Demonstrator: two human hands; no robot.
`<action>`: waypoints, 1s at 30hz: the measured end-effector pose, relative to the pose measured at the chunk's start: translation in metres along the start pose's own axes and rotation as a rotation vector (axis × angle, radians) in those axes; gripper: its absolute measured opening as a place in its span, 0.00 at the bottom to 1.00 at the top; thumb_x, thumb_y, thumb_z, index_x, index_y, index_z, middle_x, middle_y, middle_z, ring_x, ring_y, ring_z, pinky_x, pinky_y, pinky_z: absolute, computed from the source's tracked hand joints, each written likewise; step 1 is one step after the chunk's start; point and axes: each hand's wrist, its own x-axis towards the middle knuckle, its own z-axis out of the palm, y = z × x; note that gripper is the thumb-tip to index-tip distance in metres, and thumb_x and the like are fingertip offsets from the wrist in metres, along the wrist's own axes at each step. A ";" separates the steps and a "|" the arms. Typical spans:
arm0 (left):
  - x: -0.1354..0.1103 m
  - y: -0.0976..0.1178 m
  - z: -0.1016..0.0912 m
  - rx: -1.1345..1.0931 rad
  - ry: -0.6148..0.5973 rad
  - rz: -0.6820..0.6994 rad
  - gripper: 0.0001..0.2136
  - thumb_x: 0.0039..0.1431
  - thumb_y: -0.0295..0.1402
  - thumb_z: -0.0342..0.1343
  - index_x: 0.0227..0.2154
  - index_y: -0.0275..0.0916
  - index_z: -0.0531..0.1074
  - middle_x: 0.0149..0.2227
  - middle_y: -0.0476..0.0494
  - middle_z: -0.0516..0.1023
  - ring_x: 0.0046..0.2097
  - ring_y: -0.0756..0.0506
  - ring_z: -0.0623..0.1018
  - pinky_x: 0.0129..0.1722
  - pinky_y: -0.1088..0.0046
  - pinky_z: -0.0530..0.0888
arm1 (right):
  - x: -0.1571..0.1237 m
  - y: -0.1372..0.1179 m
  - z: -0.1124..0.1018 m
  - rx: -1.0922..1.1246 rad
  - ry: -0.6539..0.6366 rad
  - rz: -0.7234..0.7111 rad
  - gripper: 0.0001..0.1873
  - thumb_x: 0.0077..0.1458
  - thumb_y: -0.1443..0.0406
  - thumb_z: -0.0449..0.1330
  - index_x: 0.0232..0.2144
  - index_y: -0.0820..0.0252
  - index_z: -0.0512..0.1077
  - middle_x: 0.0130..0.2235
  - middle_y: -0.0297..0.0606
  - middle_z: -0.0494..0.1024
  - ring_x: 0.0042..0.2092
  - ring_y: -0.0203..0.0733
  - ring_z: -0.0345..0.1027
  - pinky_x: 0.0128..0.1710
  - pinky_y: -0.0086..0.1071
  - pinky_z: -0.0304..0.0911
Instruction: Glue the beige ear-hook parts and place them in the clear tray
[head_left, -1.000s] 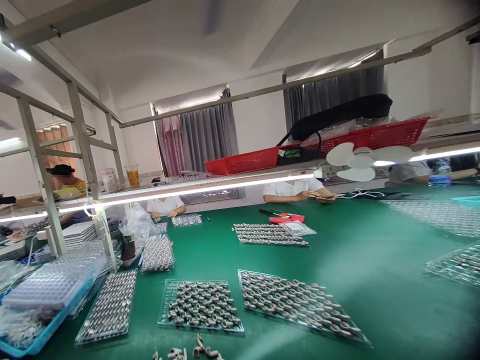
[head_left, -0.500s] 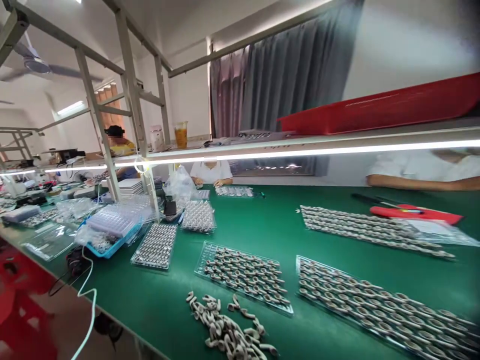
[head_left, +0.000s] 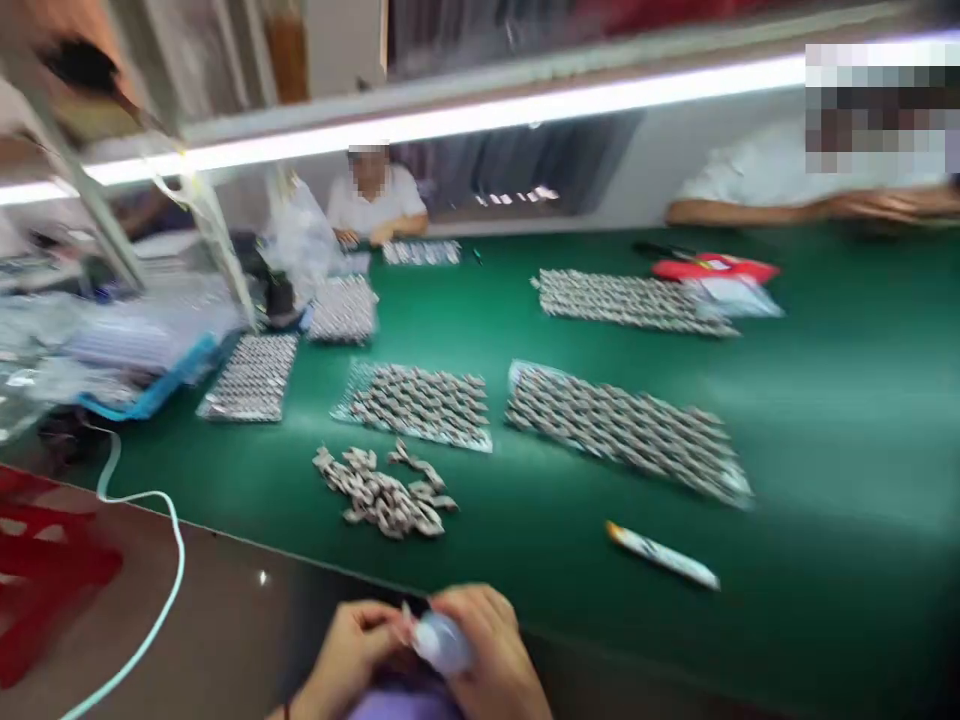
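Observation:
Both my hands meet at the bottom edge of the view, below the green table's front edge (head_left: 525, 590). My left hand (head_left: 349, 650) and my right hand (head_left: 487, 650) are closed together around a small pale rounded object (head_left: 442, 642); the picture is too blurred to name it. On the table just beyond lies a loose heap of small grey parts (head_left: 382, 492). A white pen-like stick (head_left: 661, 555) lies to the right of it.
Clear trays of grey parts (head_left: 420, 402) (head_left: 626, 428) (head_left: 630, 298) lie across the table. A blue tray with plastic trays (head_left: 142, 360) stands at the left, a white cable (head_left: 150, 560) hangs off the edge, and a red stool (head_left: 45, 580) is below. Two people sit opposite (head_left: 375, 200) (head_left: 787, 180).
The view has swung downward from the ceiling and shelf to the table's front edge. My two hands and the white stick have come into view.

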 end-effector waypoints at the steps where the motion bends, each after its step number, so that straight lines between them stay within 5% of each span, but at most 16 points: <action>1: 0.002 -0.002 0.002 -0.004 -0.027 -0.029 0.12 0.61 0.40 0.59 0.38 0.34 0.74 0.36 0.47 0.77 0.35 0.48 0.77 0.37 0.67 0.76 | 0.002 -0.003 -0.005 -0.007 0.014 -0.021 0.06 0.56 0.70 0.56 0.36 0.57 0.70 0.34 0.38 0.77 0.37 0.44 0.70 0.39 0.40 0.66; 4: 0.013 -0.001 0.003 -0.045 -0.062 -0.085 0.21 0.42 0.48 0.69 0.29 0.34 0.77 0.25 0.50 0.75 0.29 0.50 0.72 0.31 0.75 0.69 | 0.015 -0.005 -0.012 -0.049 0.050 -0.034 0.07 0.54 0.71 0.58 0.37 0.59 0.69 0.32 0.37 0.76 0.36 0.42 0.68 0.39 0.38 0.63; 7: 0.020 0.007 0.003 -0.049 -0.068 -0.121 0.22 0.37 0.51 0.70 0.26 0.35 0.78 0.23 0.49 0.75 0.26 0.51 0.69 0.27 0.77 0.66 | 0.022 -0.002 -0.014 -0.061 0.065 -0.008 0.05 0.56 0.70 0.57 0.37 0.59 0.68 0.32 0.36 0.75 0.35 0.41 0.67 0.41 0.38 0.62; 14: 0.018 0.024 0.012 0.028 -0.021 -0.096 0.19 0.38 0.49 0.69 0.23 0.35 0.80 0.21 0.46 0.76 0.21 0.52 0.67 0.19 0.78 0.61 | 0.019 -0.005 -0.013 -0.063 0.098 0.004 0.02 0.59 0.69 0.58 0.36 0.59 0.69 0.32 0.36 0.76 0.35 0.40 0.66 0.43 0.39 0.61; 30: 0.024 0.035 0.014 0.097 -0.047 -0.086 0.16 0.41 0.46 0.68 0.21 0.35 0.79 0.23 0.43 0.79 0.22 0.50 0.70 0.19 0.78 0.63 | 0.020 -0.005 -0.013 -0.056 0.101 0.028 0.06 0.57 0.71 0.55 0.37 0.59 0.70 0.33 0.39 0.75 0.36 0.42 0.64 0.41 0.39 0.62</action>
